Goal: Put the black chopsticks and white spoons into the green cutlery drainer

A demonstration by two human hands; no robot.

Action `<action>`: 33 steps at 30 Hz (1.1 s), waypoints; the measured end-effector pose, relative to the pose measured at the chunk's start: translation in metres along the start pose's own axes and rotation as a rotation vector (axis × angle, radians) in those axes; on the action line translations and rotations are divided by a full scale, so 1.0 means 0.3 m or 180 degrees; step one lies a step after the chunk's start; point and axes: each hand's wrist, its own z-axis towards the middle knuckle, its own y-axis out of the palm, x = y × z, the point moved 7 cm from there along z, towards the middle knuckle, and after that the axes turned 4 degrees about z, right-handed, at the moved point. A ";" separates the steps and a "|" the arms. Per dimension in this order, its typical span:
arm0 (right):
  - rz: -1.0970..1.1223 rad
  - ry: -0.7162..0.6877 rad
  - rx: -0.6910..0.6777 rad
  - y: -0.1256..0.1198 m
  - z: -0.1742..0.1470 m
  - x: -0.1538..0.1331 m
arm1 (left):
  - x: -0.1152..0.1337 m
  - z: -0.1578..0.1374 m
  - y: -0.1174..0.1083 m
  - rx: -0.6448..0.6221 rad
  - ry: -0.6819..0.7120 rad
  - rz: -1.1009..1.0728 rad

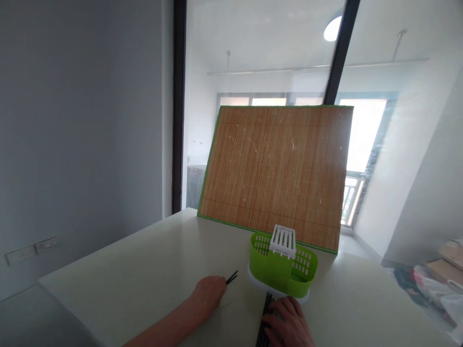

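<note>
The left hand (211, 290) had its fingers closed on a few thin dark sticks (232, 277), whose free ends stuck out towards two o'clock above the white table (152, 284). The right hand (288, 322) lay with bent fingers over a bundle of black sticks (264, 320), which showed at its nine o'clock; whether those fingers gripped the bundle or only rested on it, I could not tell. At twelve o'clock from the right hand, just beyond the fingers, stood a green slotted holder (269, 270) on a white base (261, 285), with a white slatted rack (283, 241) across its middle. Further off at twelve o'clock, behind the holder, a green-edged bamboo mat (275, 164) stood tilted on the table.
</note>
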 end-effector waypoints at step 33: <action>0.0513 0.0300 0.0482 -0.017 0.063 -0.038 | 0.026 0.024 -0.547 0.1613 0.1171 -0.3033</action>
